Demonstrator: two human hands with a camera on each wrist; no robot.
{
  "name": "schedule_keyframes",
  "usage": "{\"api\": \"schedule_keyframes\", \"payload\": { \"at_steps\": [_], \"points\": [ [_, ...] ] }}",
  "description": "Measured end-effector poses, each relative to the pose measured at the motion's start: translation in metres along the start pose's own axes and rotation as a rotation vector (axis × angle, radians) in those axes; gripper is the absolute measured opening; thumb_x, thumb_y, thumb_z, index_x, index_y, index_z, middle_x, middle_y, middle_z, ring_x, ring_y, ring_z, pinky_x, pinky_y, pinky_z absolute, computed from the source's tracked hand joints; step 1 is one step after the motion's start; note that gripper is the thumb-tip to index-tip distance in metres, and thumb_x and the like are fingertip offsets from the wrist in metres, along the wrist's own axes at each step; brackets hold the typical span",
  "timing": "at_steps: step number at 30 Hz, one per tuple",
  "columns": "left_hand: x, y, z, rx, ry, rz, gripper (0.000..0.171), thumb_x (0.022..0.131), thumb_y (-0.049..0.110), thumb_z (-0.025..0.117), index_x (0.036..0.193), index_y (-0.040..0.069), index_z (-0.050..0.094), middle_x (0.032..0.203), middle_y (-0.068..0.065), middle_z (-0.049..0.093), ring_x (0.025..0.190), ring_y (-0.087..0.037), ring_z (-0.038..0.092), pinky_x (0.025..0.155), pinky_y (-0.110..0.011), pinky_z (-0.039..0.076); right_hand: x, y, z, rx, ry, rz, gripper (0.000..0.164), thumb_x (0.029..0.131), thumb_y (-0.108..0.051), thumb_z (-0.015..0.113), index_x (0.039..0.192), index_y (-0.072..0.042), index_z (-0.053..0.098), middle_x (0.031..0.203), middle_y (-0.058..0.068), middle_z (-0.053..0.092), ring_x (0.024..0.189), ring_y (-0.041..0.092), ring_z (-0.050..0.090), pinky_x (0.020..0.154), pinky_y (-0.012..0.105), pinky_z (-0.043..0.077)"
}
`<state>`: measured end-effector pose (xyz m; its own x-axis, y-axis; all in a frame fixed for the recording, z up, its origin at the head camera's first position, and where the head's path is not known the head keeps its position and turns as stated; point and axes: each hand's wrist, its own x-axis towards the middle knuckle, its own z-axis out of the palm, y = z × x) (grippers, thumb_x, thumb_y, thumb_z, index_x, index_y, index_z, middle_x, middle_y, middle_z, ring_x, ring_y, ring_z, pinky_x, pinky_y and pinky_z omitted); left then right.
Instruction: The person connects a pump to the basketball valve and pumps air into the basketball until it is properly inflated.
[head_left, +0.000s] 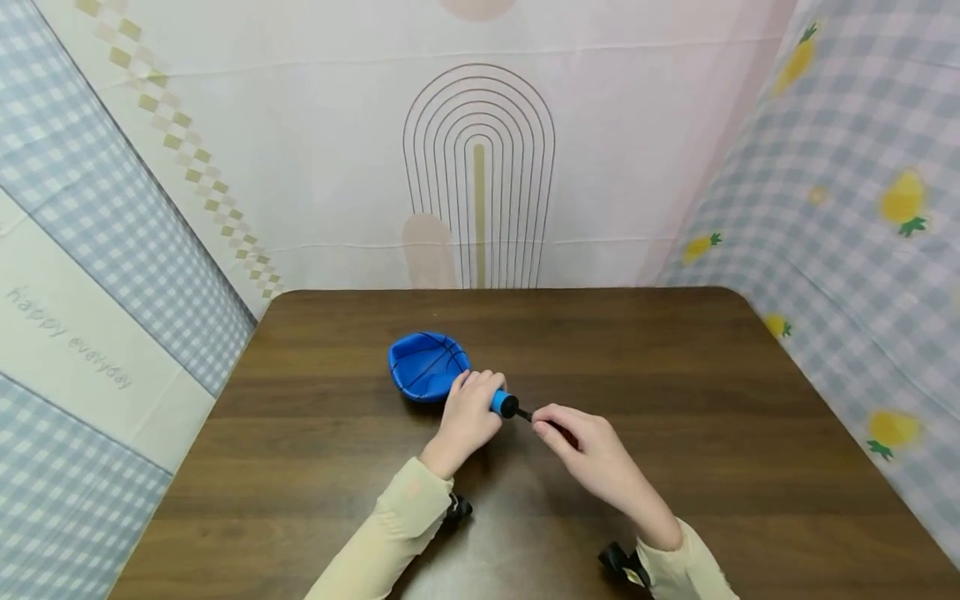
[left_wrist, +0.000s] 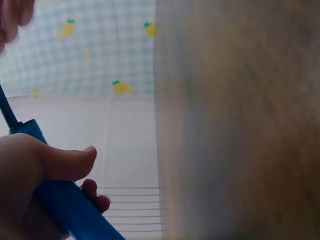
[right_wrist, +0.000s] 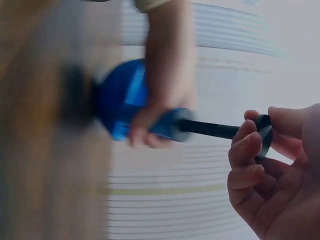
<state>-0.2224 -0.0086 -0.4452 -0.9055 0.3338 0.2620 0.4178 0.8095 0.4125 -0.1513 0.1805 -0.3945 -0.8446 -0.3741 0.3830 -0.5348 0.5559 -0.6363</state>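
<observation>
A blue ball with black seam lines [head_left: 423,360] lies caved in like a bowl, near the middle of the table. Beside it my left hand [head_left: 469,410] grips the blue barrel of a hand pump [head_left: 499,402]; in the left wrist view the thumb and fingers wrap round this barrel [left_wrist: 70,205]. A dark rod [right_wrist: 210,128] sticks out of the barrel's end. My right hand [head_left: 592,454] holds the dark pump handle [right_wrist: 265,134] at the rod's outer end, its fingers curled about it. My left hand hides where the pump meets the ball.
The brown wooden table [head_left: 330,483] stretches out around both hands. A pale patterned cloth [head_left: 337,167] hangs behind its far edge, and a checked cloth with pineapples [head_left: 840,275] on the right. Black wrist straps [head_left: 459,508] sit at both cuffs.
</observation>
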Motion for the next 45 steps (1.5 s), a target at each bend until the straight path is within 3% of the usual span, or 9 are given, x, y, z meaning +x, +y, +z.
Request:
{"api": "schedule_keyframes", "payload": {
  "at_steps": [5, 10, 15, 21, 24, 28, 36, 40, 45],
  "points": [
    [0.000, -0.005, -0.008, -0.071, -0.003, -0.010, 0.023, 0.076, 0.000, 0.068, 0.087, 0.017, 0.057, 0.087, 0.002, 0.061, 0.096, -0.021, 0.057, 0.107, -0.062, 0.030, -0.008, -0.011, -0.015, -0.021, 0.076, -0.063, 0.013, 0.091, -0.010, 0.064, 0.093, -0.023, 0.066, 0.079, -0.010, 0.060, 0.063, -0.004, 0.045, 0.057, 0.018, 0.042],
    [-0.003, -0.005, -0.006, -0.093, -0.004, 0.015, 0.022, 0.078, 0.001, 0.068, 0.090, 0.015, 0.057, 0.088, 0.001, 0.060, 0.094, -0.020, 0.054, 0.099, -0.060, 0.034, -0.004, -0.002, -0.006, -0.035, 0.117, -0.130, 0.012, 0.088, -0.006, 0.065, 0.092, -0.017, 0.066, 0.080, -0.008, 0.061, 0.065, -0.003, 0.046, 0.059, 0.016, 0.043],
    [-0.007, -0.002, -0.001, -0.046, 0.012, 0.074, 0.024, 0.076, -0.001, 0.067, 0.092, 0.014, 0.057, 0.090, 0.000, 0.061, 0.094, -0.021, 0.054, 0.098, -0.060, 0.035, 0.006, 0.013, 0.022, -0.037, 0.059, -0.140, 0.005, 0.090, -0.011, 0.063, 0.090, -0.016, 0.065, 0.080, -0.005, 0.061, 0.067, -0.002, 0.049, 0.061, 0.018, 0.045],
    [-0.011, -0.001, 0.000, -0.006, -0.004, 0.123, 0.021, 0.080, 0.002, 0.067, 0.092, 0.015, 0.056, 0.089, 0.001, 0.059, 0.090, -0.019, 0.052, 0.097, -0.058, 0.035, 0.011, 0.026, 0.042, 0.103, -0.025, -0.052, 0.006, 0.094, -0.012, 0.057, 0.091, -0.015, 0.062, 0.077, -0.002, 0.056, 0.063, -0.001, 0.044, 0.058, 0.019, 0.042],
    [-0.011, -0.001, 0.000, 0.010, -0.013, 0.122, 0.019, 0.082, 0.006, 0.068, 0.092, 0.016, 0.055, 0.087, 0.002, 0.058, 0.089, -0.018, 0.051, 0.097, -0.058, 0.035, 0.010, 0.025, 0.039, 0.131, -0.055, 0.002, 0.007, 0.096, -0.015, 0.056, 0.094, -0.017, 0.063, 0.077, -0.004, 0.055, 0.061, -0.001, 0.043, 0.057, 0.020, 0.042],
    [-0.010, -0.003, -0.002, -0.004, -0.035, 0.101, 0.018, 0.083, 0.008, 0.068, 0.093, 0.017, 0.056, 0.088, 0.003, 0.059, 0.091, -0.018, 0.053, 0.099, -0.058, 0.037, 0.006, 0.010, 0.025, 0.048, -0.053, 0.024, 0.007, 0.096, -0.021, 0.059, 0.097, -0.022, 0.066, 0.079, -0.010, 0.057, 0.061, -0.002, 0.044, 0.057, 0.019, 0.043],
    [-0.001, -0.007, -0.008, -0.074, 0.005, 0.045, 0.017, 0.083, 0.007, 0.069, 0.089, 0.018, 0.057, 0.087, 0.004, 0.061, 0.094, -0.018, 0.056, 0.101, -0.054, 0.039, -0.010, -0.026, -0.014, -0.081, 0.095, -0.137, 0.018, 0.087, -0.008, 0.068, 0.096, -0.023, 0.065, 0.084, -0.016, 0.058, 0.065, -0.005, 0.045, 0.059, 0.012, 0.040],
    [-0.001, -0.003, -0.007, -0.075, 0.012, 0.037, 0.017, 0.081, 0.008, 0.070, 0.090, 0.015, 0.057, 0.089, 0.001, 0.061, 0.096, -0.021, 0.056, 0.099, -0.056, 0.038, -0.006, -0.019, -0.010, -0.084, 0.130, -0.179, 0.020, 0.084, -0.002, 0.069, 0.095, -0.017, 0.064, 0.085, -0.010, 0.061, 0.068, -0.002, 0.049, 0.062, 0.012, 0.042],
    [-0.004, 0.005, -0.004, -0.022, 0.010, 0.064, 0.022, 0.080, 0.002, 0.070, 0.093, 0.013, 0.056, 0.093, -0.002, 0.061, 0.095, -0.022, 0.055, 0.096, -0.057, 0.038, 0.002, 0.003, 0.012, -0.080, 0.097, -0.137, 0.012, 0.086, -0.006, 0.067, 0.094, -0.015, 0.065, 0.085, -0.004, 0.063, 0.069, 0.000, 0.052, 0.062, 0.018, 0.047]
  ]
}}
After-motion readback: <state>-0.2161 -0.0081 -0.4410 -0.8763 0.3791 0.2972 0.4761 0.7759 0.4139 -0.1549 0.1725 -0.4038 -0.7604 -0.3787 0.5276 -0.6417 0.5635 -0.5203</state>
